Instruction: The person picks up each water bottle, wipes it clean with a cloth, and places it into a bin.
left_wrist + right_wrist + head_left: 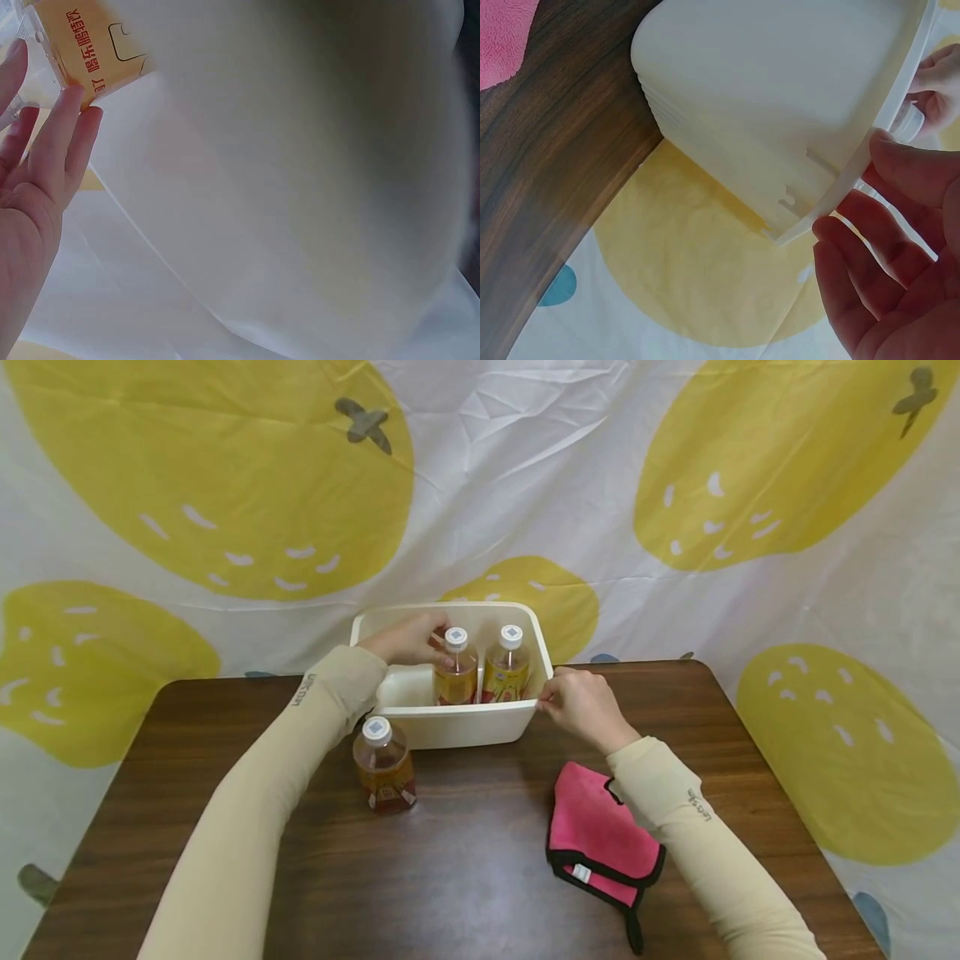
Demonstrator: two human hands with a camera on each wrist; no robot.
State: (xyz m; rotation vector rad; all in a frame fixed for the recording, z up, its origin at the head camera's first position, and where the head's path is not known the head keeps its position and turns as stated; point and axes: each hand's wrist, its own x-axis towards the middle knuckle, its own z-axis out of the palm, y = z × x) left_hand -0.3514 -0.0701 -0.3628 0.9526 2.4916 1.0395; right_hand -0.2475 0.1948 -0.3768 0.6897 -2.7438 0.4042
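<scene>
A white plastic bin stands at the back of the table with two bottles of amber drink upright in it. Reaching over its left side, my left hand holds the nearer-left bottle near its neck. The left wrist view shows fingertips against that bottle's clear wall, above its orange label. Beside it stands the other bottle. My right hand pinches the bin's right rim between thumb and fingers, seen closely in the right wrist view. A third bottle is upright on the table before the bin.
A pink cloth item with black trim lies on the brown wooden table, under and beside the right forearm. Behind the table hangs a white curtain printed with yellow fruit. The bin is close to it.
</scene>
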